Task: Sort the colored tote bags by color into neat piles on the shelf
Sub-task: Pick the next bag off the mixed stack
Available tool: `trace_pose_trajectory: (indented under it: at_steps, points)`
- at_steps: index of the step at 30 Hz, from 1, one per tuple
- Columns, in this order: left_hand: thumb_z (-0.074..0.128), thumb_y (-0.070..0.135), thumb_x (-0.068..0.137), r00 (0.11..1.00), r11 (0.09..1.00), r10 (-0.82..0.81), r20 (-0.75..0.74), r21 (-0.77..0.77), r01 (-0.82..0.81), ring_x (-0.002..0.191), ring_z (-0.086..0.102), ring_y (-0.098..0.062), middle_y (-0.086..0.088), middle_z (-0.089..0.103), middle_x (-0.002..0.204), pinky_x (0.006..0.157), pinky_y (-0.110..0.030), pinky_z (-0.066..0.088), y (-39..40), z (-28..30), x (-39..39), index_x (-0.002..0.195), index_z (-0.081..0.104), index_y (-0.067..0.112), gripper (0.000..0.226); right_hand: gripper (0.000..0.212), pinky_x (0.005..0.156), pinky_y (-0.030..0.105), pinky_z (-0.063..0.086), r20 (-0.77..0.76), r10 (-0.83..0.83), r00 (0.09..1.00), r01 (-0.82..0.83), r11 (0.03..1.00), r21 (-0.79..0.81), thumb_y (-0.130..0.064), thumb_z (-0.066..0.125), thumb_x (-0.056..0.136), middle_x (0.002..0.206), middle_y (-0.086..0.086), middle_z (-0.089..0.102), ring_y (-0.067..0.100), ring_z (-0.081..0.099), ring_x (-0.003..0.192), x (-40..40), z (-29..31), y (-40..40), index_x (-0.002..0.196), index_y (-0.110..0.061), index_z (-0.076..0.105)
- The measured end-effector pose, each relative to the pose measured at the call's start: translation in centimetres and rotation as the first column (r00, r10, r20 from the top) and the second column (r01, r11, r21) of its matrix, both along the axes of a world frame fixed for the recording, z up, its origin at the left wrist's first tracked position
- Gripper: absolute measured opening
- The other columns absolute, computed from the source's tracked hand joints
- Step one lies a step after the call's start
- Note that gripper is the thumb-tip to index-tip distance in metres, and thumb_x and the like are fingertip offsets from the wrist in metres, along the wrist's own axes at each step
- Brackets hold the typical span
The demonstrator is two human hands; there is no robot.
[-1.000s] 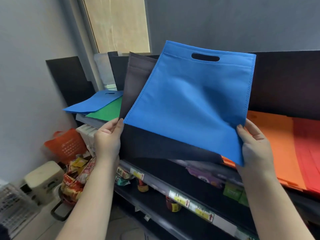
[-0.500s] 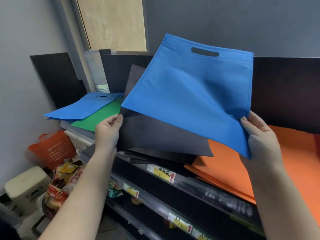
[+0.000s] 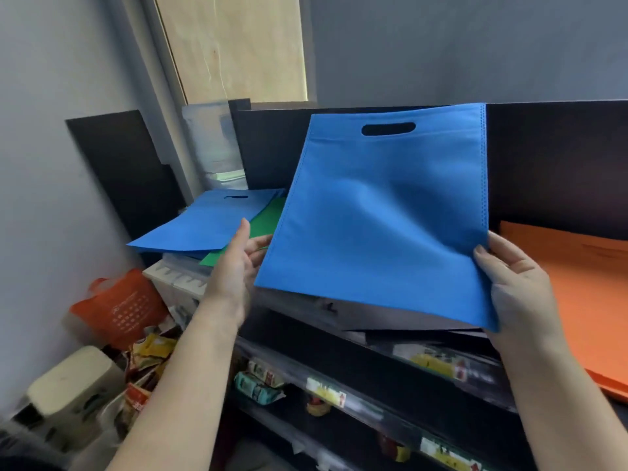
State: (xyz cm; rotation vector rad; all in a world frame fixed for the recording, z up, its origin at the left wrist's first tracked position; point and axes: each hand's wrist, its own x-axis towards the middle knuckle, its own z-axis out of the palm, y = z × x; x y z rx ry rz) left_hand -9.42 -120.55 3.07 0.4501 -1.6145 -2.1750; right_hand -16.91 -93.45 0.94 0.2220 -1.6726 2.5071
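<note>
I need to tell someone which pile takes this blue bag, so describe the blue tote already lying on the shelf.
Look to the far left end of the dark shelf, by the grey wall. A blue tote lies flat there on top of a green tote. Unlike the blue tote held up in the right hand, nobody is touching it.

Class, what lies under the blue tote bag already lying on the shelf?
A green bag shows beneath the flat blue tote bag; how far it extends underneath is hidden.

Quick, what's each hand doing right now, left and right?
Left hand: open, fingers straight, beside the held blue tote bag's left edge.
Right hand: pinching its lower right corner.
</note>
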Motion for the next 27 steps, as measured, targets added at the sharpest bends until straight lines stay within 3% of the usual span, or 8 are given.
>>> trace_pose_trajectory:
  at_steps: [2, 4, 8, 14, 19, 23, 27]
  points:
    - [0.045, 0.042, 0.094, 0.999, 0.997, -0.033, 0.003, -0.076, 0.033, 0.080, 0.069, -0.014, -0.001, 0.074, 0.086, 0.076, -0.030, 0.052, -1.9, 0.5, 2.1, 0.098, 0.066, 0.010, 0.038, 0.026, 0.061, 0.016, 0.053, -0.015, 0.040, 0.999, -0.040, 0.999, 0.018, -0.005, 0.051, 0.095, 0.081, -0.012, 0.074, 0.002, 0.068, 0.071, 0.8, -0.4, -2.7, 0.096, -0.025, 0.069]
    - [0.054, 0.025, 0.092, 1.000, 0.978, 0.021, -0.014, -0.208, -0.023, 0.087, 0.070, -0.014, 0.001, 0.075, 0.088, 0.076, -0.026, 0.054, -3.4, 0.6, 4.0, 0.094, 0.068, 0.013, 0.019, 0.025, 0.063, 0.016, 0.053, -0.024, 0.078, 0.997, -0.077, 0.997, 0.029, -0.006, 0.052, 0.095, 0.081, -0.012, 0.074, 0.002, 0.067, 0.072, 1.6, -0.8, -5.2, 0.096, -0.024, 0.069]
    - [0.060, 0.002, 0.089, 0.979, 0.921, 0.196, -0.053, -0.333, -0.202, 0.072, 0.070, -0.006, 0.009, 0.074, 0.077, 0.058, -0.017, 0.054, -6.2, -0.5, 6.6, 0.094, 0.065, 0.015, 0.015, 0.023, 0.059, 0.014, 0.051, -0.049, 0.135, 0.990, -0.131, 0.988, 0.077, -0.007, 0.054, 0.095, 0.079, -0.015, 0.073, -0.001, 0.066, 0.069, 2.4, -1.1, -9.0, 0.098, -0.025, 0.068]
    - [0.065, 0.009, 0.088, 0.889, 0.794, 0.449, -0.090, -0.416, -0.443, 0.079, 0.070, -0.011, 0.010, 0.072, 0.082, 0.067, -0.028, 0.055, -9.2, -2.0, 9.7, 0.088, 0.065, 0.023, 0.015, 0.021, 0.059, 0.015, 0.051, -0.063, 0.286, 0.956, -0.275, 0.951, 0.144, -0.006, 0.058, 0.093, 0.079, -0.011, 0.074, 0.002, 0.067, 0.069, 2.0, -1.0, -13.9, 0.108, -0.015, 0.068]
    - [0.066, 0.014, 0.088, 0.804, 0.685, 0.584, -0.112, -0.464, -0.562, 0.079, 0.069, -0.008, 0.010, 0.070, 0.086, 0.066, -0.027, 0.056, -12.2, -2.9, 11.0, 0.094, 0.064, 0.020, 0.008, 0.022, 0.043, 0.012, 0.044, -0.125, 0.341, 0.932, -0.296, 0.912, 0.283, -0.006, 0.061, 0.091, 0.079, -0.011, 0.071, 0.003, 0.063, 0.068, 1.8, -0.6, -17.6, 0.087, -0.026, 0.067]
    - [0.066, 0.017, 0.088, 0.767, 0.632, 0.632, -0.109, -0.501, -0.592, 0.085, 0.068, -0.014, 0.006, 0.070, 0.089, 0.070, -0.034, 0.056, -15.4, -3.8, 10.9, 0.095, 0.063, 0.016, 0.008, 0.026, 0.074, 0.030, 0.053, -0.130, 0.348, 0.928, -0.288, 0.895, 0.341, -0.001, 0.062, 0.089, 0.083, -0.004, 0.068, 0.015, 0.061, 0.080, 1.2, -0.8, -21.3, 0.081, -0.026, 0.066]
    - [0.066, 0.018, 0.088, 0.765, 0.602, 0.629, -0.137, -0.537, -0.591, 0.079, 0.066, -0.006, 0.007, 0.068, 0.084, 0.058, -0.019, 0.052, -19.3, -4.2, 9.2, 0.097, 0.063, 0.012, 0.011, 0.027, 0.077, 0.031, 0.051, -0.137, 0.312, 0.940, -0.240, 0.892, 0.383, -0.001, 0.062, 0.088, 0.082, -0.005, 0.068, 0.014, 0.061, 0.079, 0.3, -1.0, -25.0, 0.080, -0.026, 0.064]
